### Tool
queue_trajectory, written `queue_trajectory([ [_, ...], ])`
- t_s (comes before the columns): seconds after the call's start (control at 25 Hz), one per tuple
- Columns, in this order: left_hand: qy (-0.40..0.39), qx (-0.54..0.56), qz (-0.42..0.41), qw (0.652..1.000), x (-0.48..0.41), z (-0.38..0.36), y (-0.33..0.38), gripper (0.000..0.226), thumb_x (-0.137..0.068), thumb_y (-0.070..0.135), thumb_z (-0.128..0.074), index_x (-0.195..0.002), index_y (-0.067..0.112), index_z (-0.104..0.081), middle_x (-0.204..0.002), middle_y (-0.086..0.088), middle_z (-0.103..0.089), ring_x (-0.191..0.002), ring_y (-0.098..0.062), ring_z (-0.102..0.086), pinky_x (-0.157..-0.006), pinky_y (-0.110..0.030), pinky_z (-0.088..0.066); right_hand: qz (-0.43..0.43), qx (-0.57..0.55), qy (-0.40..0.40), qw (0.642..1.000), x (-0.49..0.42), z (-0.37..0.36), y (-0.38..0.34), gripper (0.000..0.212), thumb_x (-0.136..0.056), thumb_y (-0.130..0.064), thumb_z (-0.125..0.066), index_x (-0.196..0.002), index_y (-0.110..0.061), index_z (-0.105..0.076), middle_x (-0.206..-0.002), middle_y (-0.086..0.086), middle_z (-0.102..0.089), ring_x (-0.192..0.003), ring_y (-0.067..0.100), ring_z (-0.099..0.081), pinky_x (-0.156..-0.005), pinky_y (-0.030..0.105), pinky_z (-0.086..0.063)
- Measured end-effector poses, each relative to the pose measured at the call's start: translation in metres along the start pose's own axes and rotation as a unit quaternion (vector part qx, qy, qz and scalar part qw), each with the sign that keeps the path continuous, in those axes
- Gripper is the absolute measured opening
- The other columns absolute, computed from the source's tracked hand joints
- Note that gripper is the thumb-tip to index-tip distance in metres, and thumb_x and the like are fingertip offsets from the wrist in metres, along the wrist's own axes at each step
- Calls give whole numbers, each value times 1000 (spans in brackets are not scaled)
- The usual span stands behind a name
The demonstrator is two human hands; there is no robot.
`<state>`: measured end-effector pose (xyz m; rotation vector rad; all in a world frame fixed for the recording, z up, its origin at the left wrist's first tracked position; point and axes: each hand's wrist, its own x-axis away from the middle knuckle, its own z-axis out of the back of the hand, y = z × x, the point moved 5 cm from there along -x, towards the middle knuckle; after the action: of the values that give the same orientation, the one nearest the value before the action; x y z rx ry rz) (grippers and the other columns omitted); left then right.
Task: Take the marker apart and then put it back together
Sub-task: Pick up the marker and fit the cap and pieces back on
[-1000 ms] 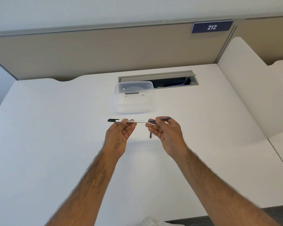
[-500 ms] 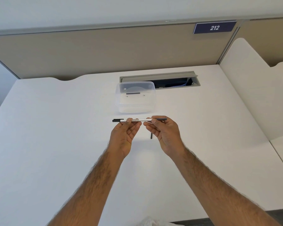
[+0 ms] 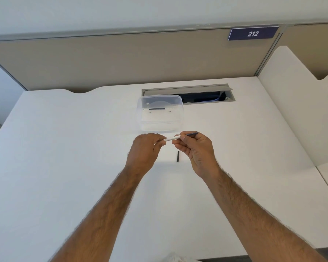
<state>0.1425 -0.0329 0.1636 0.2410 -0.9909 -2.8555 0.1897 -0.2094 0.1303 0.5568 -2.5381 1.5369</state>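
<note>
A thin white marker is held level above the white desk, between both hands. My left hand is closed over its left end, hiding the tip. My right hand pinches the right part, where a dark slim piece sticks out past the fingers. A small black part lies on the desk just below the marker, between my hands and touched by neither.
A clear plastic box stands just behind my hands, with a dark stick and small bits inside. Behind it is an open cable slot in the desk. Beige partition panels close the back and a white divider stands on the right.
My left hand has slid over the marker's left end, covering the black tip that showed before. Both hands have shifted slightly right.
</note>
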Motion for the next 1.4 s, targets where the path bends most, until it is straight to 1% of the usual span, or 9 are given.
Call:
queue_trajectory([
  [0.12,-54,66,75,994,1,-14,-11,8,-96,29,-64,-96,31,-72,-89,12,-73,-88,-14,-67,-80,-44,-56,38,73,-20,996,0,-6,-10,12,-89,-2,-71,-101,-4,-73,-96,20,-77,-83,31,-76,-76,33,-62],
  [0.28,-49,114,90,988,4,-18,-11,5,-95,28,-66,-94,30,-71,-89,13,-74,-90,-13,-68,-83,-45,-57,70,130,-46,988,-1,-12,-18,22,-87,2,-72,-107,-5,-71,-92,13,-78,-82,25,-75,-76,34,-62],
  [0.64,-55,111,107,986,9,-16,-14,5,-94,29,-66,-93,31,-70,-88,14,-73,-88,-13,-67,-81,-46,-57,59,122,-51,989,-5,-10,-8,12,-86,-4,-74,-95,-12,-76,-92,13,-78,-81,27,-75,-77,36,-62],
  [0.8,-46,101,123,986,16,-13,-24,4,-93,30,-66,-91,33,-68,-87,16,-73,-87,-12,-67,-81,-46,-58,11,199,34,979,-19,14,15,4,-83,-9,-73,-88,-8,-74,-85,7,-78,-69,19,-73,-62,28,-58],
  [0.92,-47,89,139,985,22,-12,-37,4,-92,34,-66,-89,35,-67,-87,17,-72,-87,-10,-67,-79,-45,-58,-37,404,130,905,-27,35,41,8,-80,-13,-70,-74,-12,-66,-81,8,-75,-66,21,-68,-58,32,-53],
  [1.0,-48,81,139,986,27,-12,-44,4,-92,34,-65,-89,36,-66,-85,17,-71,-85,-8,-66,-77,-43,-58,-56,543,119,829,-30,36,56,11,-81,-19,-69,-74,-12,-64,-79,2,-73,-74,25,-68,-66,36,-54],
  [1.16,-45,67,136,987,33,-9,-56,3,-93,34,-64,-90,35,-66,-84,18,-70,-83,-8,-66,-74,-39,-58,-56,700,71,709,-35,21,75,11,-83,-21,-62,-78,-14,-57,-85,6,-68,-87,31,-69,-63,30,-45],
  [1.28,-44,62,146,986,36,-5,-62,3,-93,34,-63,-92,34,-66,-85,16,-71,-83,-11,-66,-72,-40,-57,-60,723,84,683,-40,17,81,2,-87,-14,-58,-87,-14,-59,-100,10,-71,-94,33,-70,-66,30,-44],
  [1.4,-47,57,145,987,36,-3,-64,3,-94,33,-63,-93,34,-66,-85,15,-71,-84,-11,-65,-70,-40,-57,-70,702,99,702,-41,22,80,4,-83,-10,-57,-83,-12,-54,-97,9,-70,-87,32,-67,-64,30,-44],
])
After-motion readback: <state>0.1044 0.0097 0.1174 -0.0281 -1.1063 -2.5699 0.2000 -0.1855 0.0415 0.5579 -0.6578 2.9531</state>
